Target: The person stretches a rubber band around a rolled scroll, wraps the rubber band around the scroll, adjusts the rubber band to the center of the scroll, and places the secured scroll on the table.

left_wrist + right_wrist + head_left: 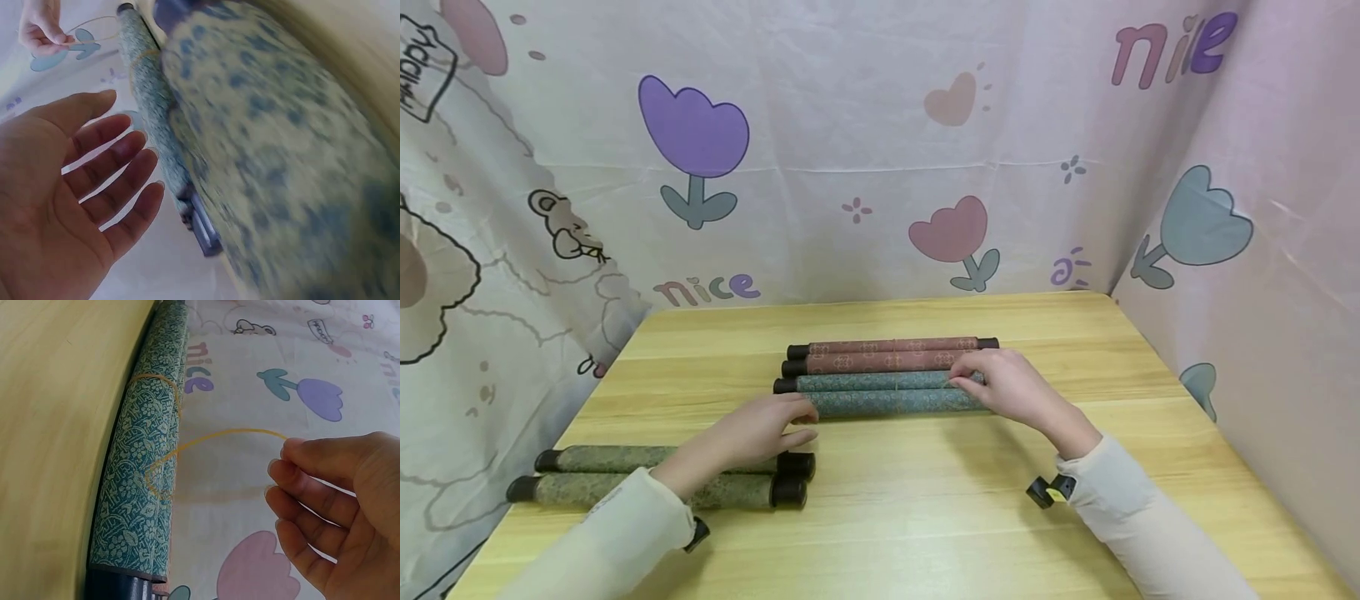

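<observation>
Two teal floral scrolls (pixel 880 404) lie side by side on the table. In the right wrist view my right hand (pixel 350 500) pinches a thin yellow rubber band (pixel 240 430) between thumb and forefinger. The band stretches as a loop from the scroll's side, and another yellow band (pixel 156 376) circles the scroll farther along. Near the left end of the teal pair hovers my left hand (pixel 767 429), its fingers loosely bent and holding nothing. The left wrist view has that palm beside a mottled green scroll (pixel 262 125), apart from it.
Two red patterned scrolls (pixel 865 361) lie just behind the teal pair. Two green scrolls (pixel 595 490) with black ends rest at the front left, partly under my left forearm. A printed curtain (pixel 820 100) surrounds the wooden table (pixel 910 533) at the back and sides.
</observation>
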Demonstrator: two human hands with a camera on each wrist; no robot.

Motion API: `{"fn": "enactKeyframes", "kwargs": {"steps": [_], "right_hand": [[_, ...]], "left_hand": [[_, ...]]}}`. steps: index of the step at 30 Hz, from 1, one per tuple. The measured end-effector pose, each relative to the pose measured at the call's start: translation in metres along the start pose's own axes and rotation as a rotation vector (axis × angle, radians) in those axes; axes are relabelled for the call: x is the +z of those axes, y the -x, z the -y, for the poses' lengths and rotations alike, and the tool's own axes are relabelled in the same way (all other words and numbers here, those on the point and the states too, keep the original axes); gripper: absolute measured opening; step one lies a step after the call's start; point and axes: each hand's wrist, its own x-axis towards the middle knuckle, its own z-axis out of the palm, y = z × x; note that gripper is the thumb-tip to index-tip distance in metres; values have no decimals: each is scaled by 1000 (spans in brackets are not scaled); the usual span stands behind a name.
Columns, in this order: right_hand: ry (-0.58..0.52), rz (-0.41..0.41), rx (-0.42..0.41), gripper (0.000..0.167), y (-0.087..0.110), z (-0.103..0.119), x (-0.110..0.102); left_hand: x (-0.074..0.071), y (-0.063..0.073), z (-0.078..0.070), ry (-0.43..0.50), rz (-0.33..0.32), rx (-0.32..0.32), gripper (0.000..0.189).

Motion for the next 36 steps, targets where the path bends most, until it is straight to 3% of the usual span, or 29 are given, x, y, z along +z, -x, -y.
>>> {"fn": "enactKeyframes", "kwargs": {"steps": [16,20,27,36], "right_hand": [[6,-6,25,6,6,-4,-4],[9,2,35,6,6,-4,-5],[5,-5,32,5,8,-5,-7],[14,-8,26,4,10,-8,-7]], "left_hand": [[-10,65,29,57,123,-161,76],[-10,77,33,43,146,-194,87],[-5,92,46,7,188,-161,101],[-3,109,67,52,257,-236,115]]}}
